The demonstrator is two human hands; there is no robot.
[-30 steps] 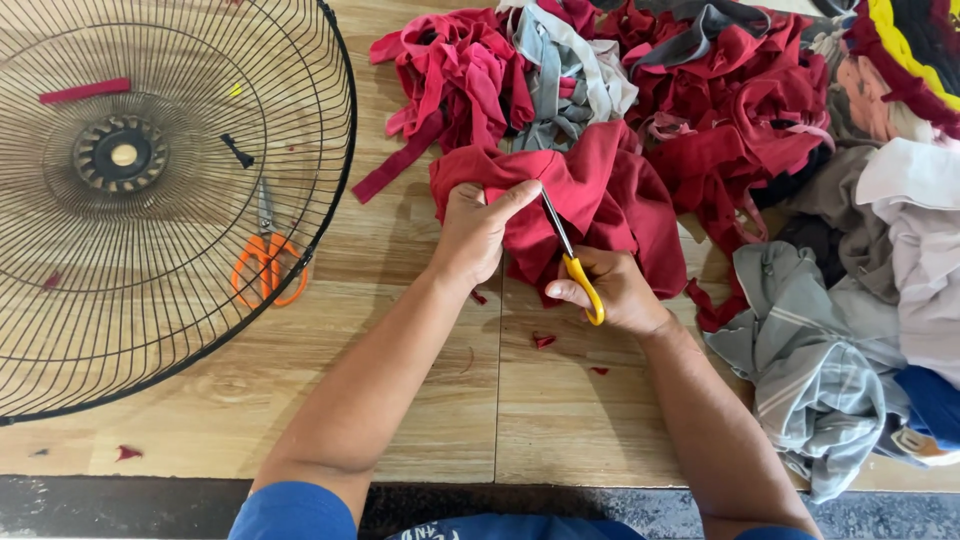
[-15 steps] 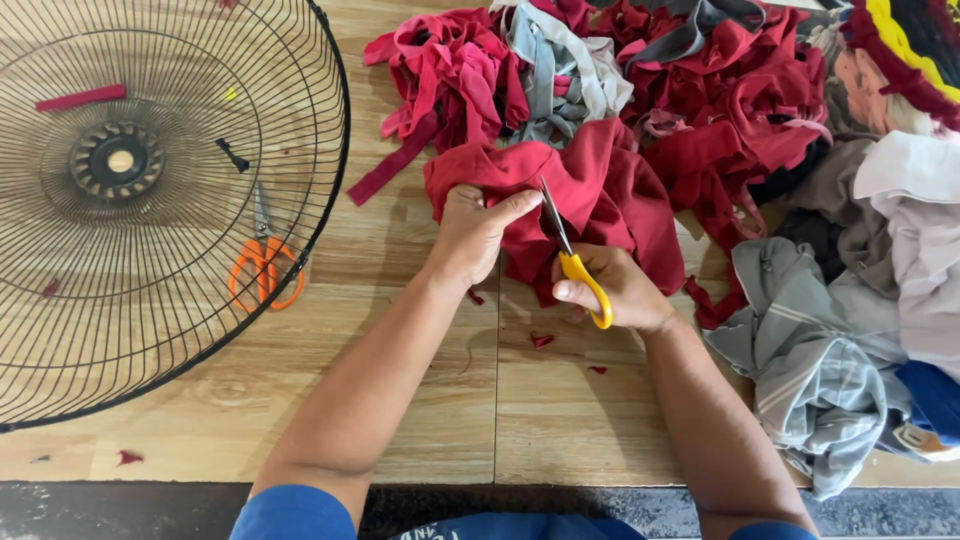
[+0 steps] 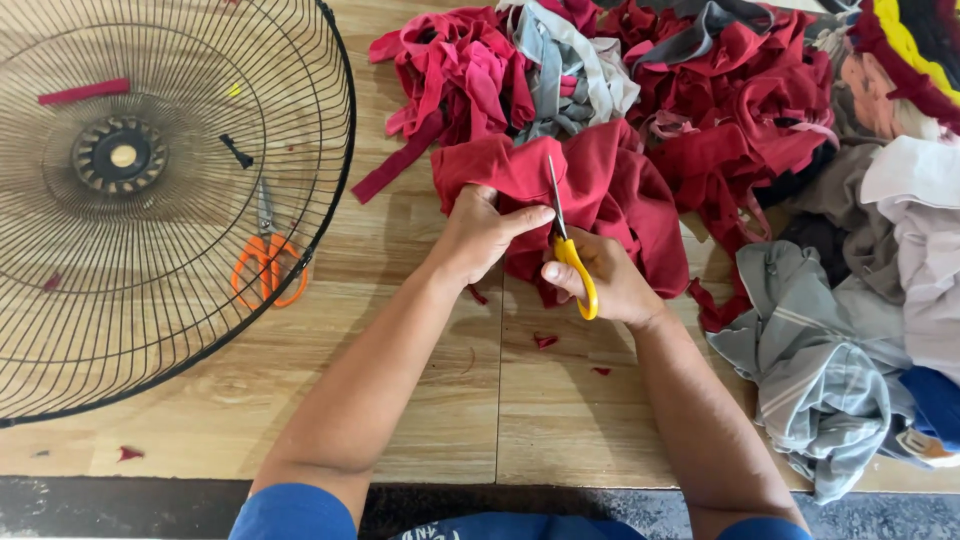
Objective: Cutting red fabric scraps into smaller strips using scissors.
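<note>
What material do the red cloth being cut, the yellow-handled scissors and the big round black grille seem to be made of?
Red cloth: soft knit fabric, matte; it folds and bunches loosely.
Yellow-handled scissors: shiny grey blades, likely steel; glossy handles, probably plastic.
Round black grille: thin wires, probably dark-coated metal.

No packages, labels, signs or screens

Only loose cloth, scissors and a wire fan guard lie on the wooden table.
</note>
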